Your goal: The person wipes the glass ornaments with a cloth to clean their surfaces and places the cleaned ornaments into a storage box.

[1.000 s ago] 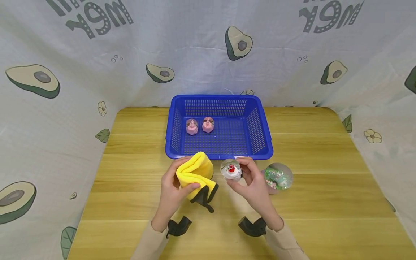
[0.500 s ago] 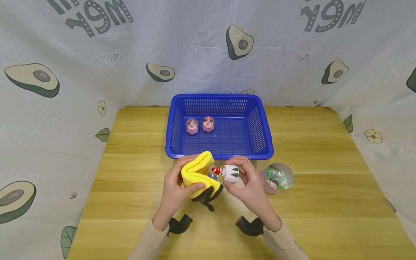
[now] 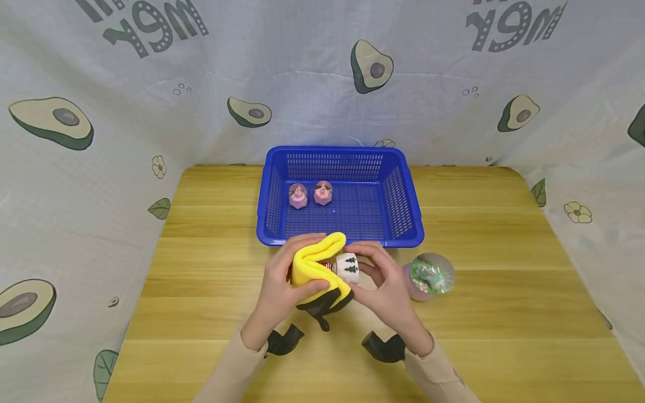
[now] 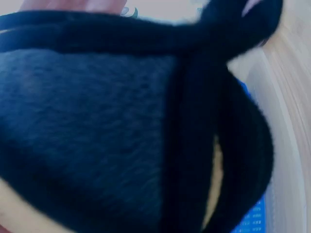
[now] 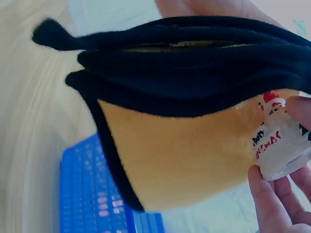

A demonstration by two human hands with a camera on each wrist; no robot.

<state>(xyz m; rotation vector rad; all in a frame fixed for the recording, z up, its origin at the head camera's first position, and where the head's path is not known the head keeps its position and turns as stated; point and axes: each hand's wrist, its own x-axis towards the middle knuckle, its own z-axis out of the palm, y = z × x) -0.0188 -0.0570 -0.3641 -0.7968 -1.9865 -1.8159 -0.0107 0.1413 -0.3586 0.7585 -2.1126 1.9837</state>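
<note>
My left hand (image 3: pixel 282 285) grips a folded yellow cloth (image 3: pixel 308 271) with a dark grey underside and black edging. The cloth is bent around the glass end of a small snow globe (image 3: pixel 347 267), hiding most of that dome. My right hand (image 3: pixel 388 285) pinches the globe's white base, which bears green trees and, in the right wrist view, red lettering. A red-and-white figure (image 5: pixel 273 103) shows at the cloth's edge there. Dark cloth (image 4: pixel 87 131) fills most of the left wrist view. Both hands are just in front of the blue basket's near rim.
A blue plastic basket (image 3: pixel 340 243) stands at the back of the wooden table (image 3: pixel 504 291). Two small pink snow globes (image 3: pixel 298 196) sit in its left half. A larger snow globe with a pink base (image 3: pixel 428 277) stands right of my right hand.
The snow globe has turned sideways and moved left, its dome going into the cloth fold. My left hand has brought the cloth right, around it.
</note>
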